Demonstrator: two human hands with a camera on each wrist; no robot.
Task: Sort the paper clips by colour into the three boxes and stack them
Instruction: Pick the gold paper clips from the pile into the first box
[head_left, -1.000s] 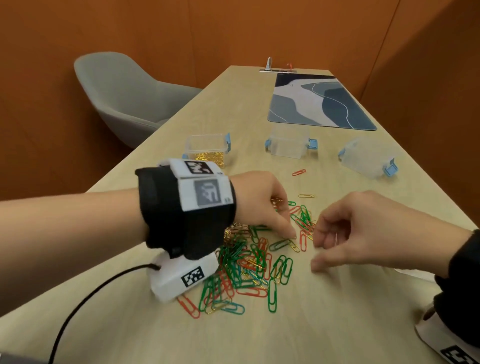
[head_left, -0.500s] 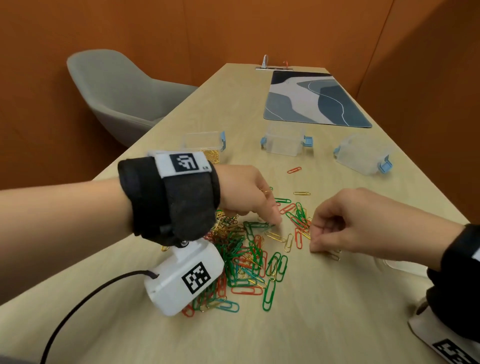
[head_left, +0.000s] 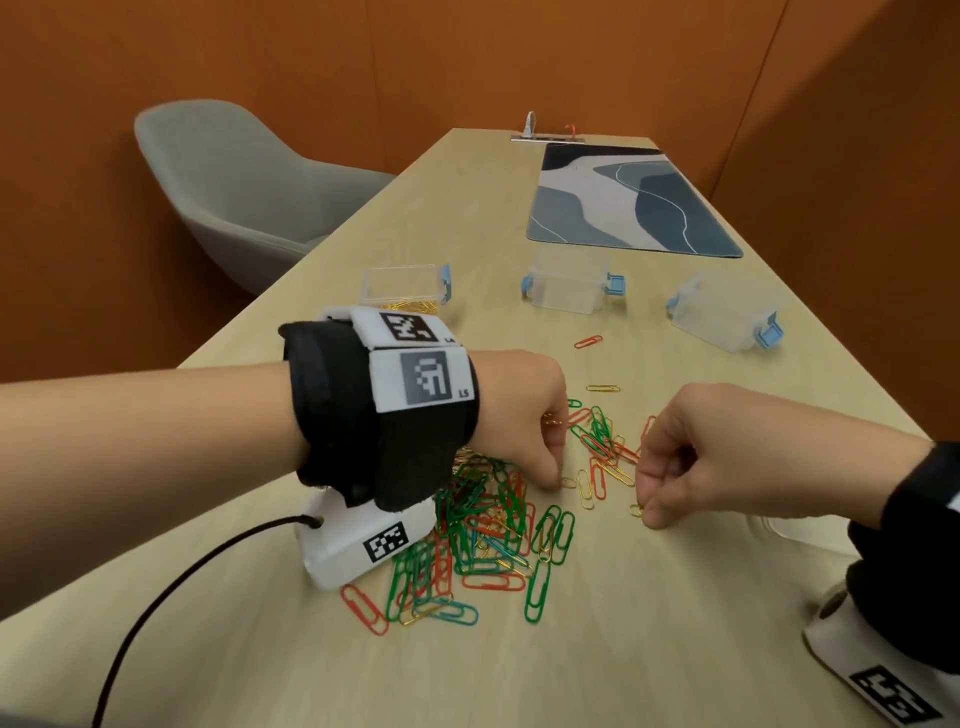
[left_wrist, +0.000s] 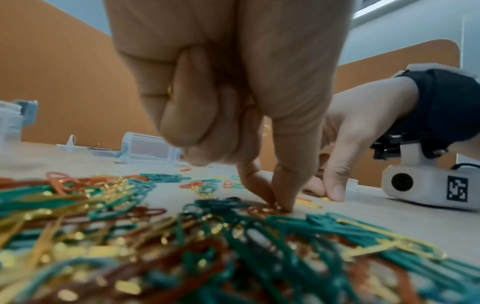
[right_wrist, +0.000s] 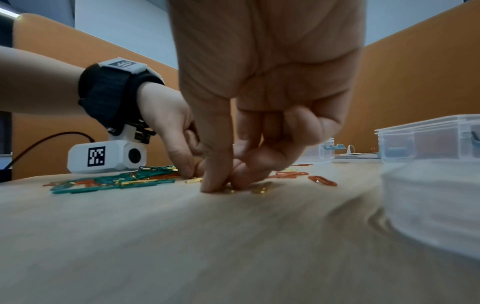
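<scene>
The mixed paper clips (head_left: 498, 525) lie heaped on the table (head_left: 649, 649), short of the three boxes, and only the left box (head_left: 405, 286) holds gold ones. Since a second ago both hands have dropped onto gold clips at the heap's right edge: the left hand (head_left: 524, 410), gold clips already tucked in its curled fingers, pinches one at the table, and the right hand (head_left: 691, 457) pinches another (head_left: 636, 510). Gold-picking goes on; red and green wait, stacking far off.

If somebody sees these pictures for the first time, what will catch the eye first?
Probably the tangled heap of green, red and gold paper clips in the middle of the pale wooden table. Above it, the left hand and right hand each pinch at a gold clip. Behind stand three clear plastic boxes with blue latches, the leftmost holding gold clips.
</scene>
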